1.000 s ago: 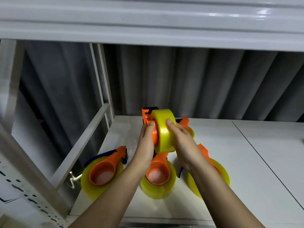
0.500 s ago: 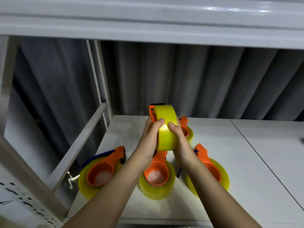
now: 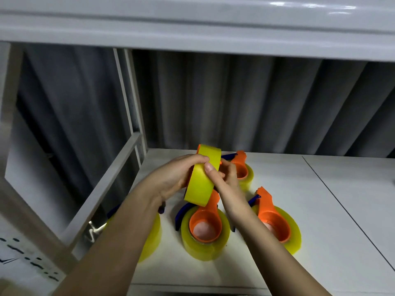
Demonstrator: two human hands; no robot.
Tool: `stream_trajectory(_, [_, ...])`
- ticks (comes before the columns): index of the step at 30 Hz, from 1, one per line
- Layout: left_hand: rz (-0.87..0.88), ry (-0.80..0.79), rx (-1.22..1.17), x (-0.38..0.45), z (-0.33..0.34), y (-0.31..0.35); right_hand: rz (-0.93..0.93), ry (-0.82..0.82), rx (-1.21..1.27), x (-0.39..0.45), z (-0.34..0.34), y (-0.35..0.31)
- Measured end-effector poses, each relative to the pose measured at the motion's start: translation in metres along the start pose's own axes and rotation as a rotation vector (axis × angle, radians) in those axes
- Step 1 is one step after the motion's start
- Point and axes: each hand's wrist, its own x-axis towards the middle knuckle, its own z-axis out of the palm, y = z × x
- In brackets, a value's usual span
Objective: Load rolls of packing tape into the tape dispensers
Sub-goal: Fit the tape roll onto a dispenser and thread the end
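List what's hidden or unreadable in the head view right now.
- Head view: the dispenser in the held roll is mostly hidden by the roll, left hand and right hand.
- Left-front roll: its dispenser is behind the left forearm.
- Dark marks, lower left: blurred, unreadable.

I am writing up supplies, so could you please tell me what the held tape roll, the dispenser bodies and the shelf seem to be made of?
Held tape roll: glossy translucent yellow plastic film, judging by its sheen.
Dispenser bodies: smooth, opaque orange moulded plastic, probably.
Shelf: white with a soft sheen; painted metal or laminate, hard to tell.
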Motion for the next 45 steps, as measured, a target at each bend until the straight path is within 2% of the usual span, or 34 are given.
stream_trajectory(3, [-0.003, 0.186, -0.002, 0.001, 0.009, -0.006, -0.069, 0.045, -0.158, 0.001, 0.003, 0.005])
stream_trajectory(6, [0.150, 0.396, -0.068, 0.005, 0.022, -0.022, -0.171, 0.090, -0.319, 0.002, 0.006, 0.010])
stream_trajectory(9, [0.298, 0.492, -0.108, 0.002, 0.028, -0.030, -0.286, 0.082, -0.482, -0.001, 0.004, 0.006])
stream_trajectory(12, [0.375, 0.550, -0.036, 0.000, 0.024, -0.036, -0.360, 0.025, -0.492, -0.005, -0.006, -0.008])
stream_trajectory(15, [0.410, 0.549, 0.014, -0.003, 0.020, -0.039, -0.429, 0.070, -0.600, -0.007, -0.011, -0.025])
stream_trajectory(19, [0.479, 0.515, 0.136, -0.010, 0.023, -0.044, -0.383, 0.002, -0.600, -0.006, -0.015, -0.040])
stream_trajectory(27, [0.429, 0.479, 0.183, -0.017, 0.022, -0.046, -0.362, -0.141, -0.621, -0.003, -0.026, -0.057])
stream_trajectory(33, [0.431, 0.488, 0.188, -0.019, 0.020, -0.050, -0.384, -0.178, -0.602, -0.002, -0.032, -0.061])
stream_trajectory(39, [0.438, 0.536, 0.232, -0.015, 0.018, -0.051, -0.704, -0.007, -0.831, -0.009, -0.025, -0.051])
stream_trajectory(45, [0.495, 0.614, 0.357, -0.016, 0.023, -0.048, -0.791, 0.200, -0.967, -0.014, -0.012, -0.032])
